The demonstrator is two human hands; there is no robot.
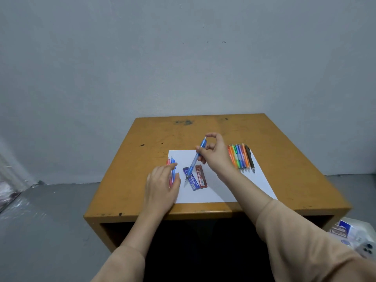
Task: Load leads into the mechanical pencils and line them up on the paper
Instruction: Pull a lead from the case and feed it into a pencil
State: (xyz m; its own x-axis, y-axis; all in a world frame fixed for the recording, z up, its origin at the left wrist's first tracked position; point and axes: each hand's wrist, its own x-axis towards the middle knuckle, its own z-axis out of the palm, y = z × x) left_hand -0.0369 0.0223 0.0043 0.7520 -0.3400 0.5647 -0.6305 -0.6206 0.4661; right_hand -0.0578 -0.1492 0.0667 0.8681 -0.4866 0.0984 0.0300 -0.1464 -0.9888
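Right hand (213, 157): grips blue pencil (196, 158) tilted, tip down over lead cases (196, 178), thumb at cap, likely for loading | Left hand (162, 186): loose, steadying two pencils (171, 169) at paper (213, 192) left edge | Row (241, 156) at right: apparently waiting

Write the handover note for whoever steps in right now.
Right hand: holds a blue pencil tilted, tip down over the blue lead case; thumb and forefinger pinch at its cap end.
Left hand: flat on the paper, over the pink and blue pencils at its left edge.
Red lead case lies beside the blue one.
A row of pencils lies at the paper's right.
Which are loaded: cannot tell.
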